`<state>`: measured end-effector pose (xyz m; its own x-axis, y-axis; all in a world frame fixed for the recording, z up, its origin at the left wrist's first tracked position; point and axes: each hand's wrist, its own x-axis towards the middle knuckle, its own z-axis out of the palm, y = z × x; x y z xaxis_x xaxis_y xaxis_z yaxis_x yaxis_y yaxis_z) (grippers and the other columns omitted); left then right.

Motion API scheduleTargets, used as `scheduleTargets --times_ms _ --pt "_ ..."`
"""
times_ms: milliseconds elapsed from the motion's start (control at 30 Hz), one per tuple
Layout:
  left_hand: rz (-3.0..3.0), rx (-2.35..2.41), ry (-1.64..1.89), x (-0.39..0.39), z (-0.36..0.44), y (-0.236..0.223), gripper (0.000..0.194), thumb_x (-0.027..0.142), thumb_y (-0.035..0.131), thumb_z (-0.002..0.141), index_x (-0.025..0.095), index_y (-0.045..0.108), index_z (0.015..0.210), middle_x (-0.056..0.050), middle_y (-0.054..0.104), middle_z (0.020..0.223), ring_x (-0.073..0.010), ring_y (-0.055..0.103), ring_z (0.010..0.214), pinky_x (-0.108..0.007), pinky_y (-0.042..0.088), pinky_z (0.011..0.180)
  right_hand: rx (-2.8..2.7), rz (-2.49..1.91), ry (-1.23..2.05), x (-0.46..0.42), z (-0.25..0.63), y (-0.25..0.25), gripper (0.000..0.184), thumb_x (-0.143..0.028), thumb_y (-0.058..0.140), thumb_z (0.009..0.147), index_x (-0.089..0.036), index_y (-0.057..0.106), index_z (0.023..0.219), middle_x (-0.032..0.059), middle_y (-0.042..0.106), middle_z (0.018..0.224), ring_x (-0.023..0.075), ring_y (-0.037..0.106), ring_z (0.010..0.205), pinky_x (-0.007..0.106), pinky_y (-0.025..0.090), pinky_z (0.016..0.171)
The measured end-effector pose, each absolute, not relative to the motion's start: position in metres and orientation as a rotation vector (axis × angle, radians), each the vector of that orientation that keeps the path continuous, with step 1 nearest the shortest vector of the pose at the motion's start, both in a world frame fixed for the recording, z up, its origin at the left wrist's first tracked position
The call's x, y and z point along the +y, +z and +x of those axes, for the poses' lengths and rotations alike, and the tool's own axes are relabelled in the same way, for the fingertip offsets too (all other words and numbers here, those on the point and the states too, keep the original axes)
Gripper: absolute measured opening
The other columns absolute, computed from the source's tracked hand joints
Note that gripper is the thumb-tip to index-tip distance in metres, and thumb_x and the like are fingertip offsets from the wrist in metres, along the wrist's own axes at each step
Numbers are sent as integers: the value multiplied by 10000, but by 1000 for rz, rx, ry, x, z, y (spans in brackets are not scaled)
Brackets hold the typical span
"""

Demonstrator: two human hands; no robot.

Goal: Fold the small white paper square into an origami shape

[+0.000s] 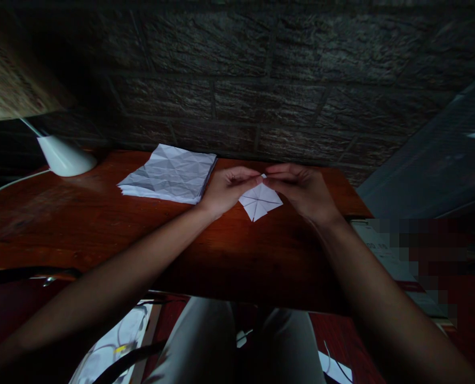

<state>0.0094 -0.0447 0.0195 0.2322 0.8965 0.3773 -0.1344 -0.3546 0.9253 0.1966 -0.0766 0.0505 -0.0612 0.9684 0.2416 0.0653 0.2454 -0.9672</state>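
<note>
A small folded piece of white paper (260,200) hangs between my two hands, its creases meeting near the middle and its lower edge split into points. My left hand (233,184) pinches its upper corner from the left, thumb and fingers pressed together. From the right, my right hand (297,186) pinches the same top corner, its fingertips close to the left ones. Just left of my left hand lies a stack of creased white paper sheets (169,173) on the wooden table (229,256).
A white lamp base (66,156) with a cord stands at the table's left. Behind the table rises a dark brick wall (237,80). To the right is a grey panel (429,144). Below the front edge are my knees and a white plug (241,339).
</note>
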Motion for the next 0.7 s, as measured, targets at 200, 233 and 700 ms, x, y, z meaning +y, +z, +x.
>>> scheduleTargets --times_ms 200,233,700 --pt "1552 738 1261 -43 9 19 268 424 868 792 190 803 906 -55 826 933 -174 734 861 -311 567 812 -1452 -1063 1035 -78 197 52 434 -460 957 698 -215 767 1003 63 823 922 245 773 876 434 638 823" --pt "1556 732 1245 -43 9 19 261 417 863 798 186 800 902 -53 821 928 -168 726 855 -304 560 807 -1460 -1069 1025 -78 198 52 456 -462 954 703 -212 758 1029 66 820 927 249 772 878 437 637 823" --pt "1591 621 1235 -39 8 19 289 449 847 840 177 761 889 -20 771 870 -137 674 800 -276 526 761 -1470 -1072 1008 -79 197 57 632 -508 1020 578 -211 717 1046 45 806 901 230 755 839 395 621 792"
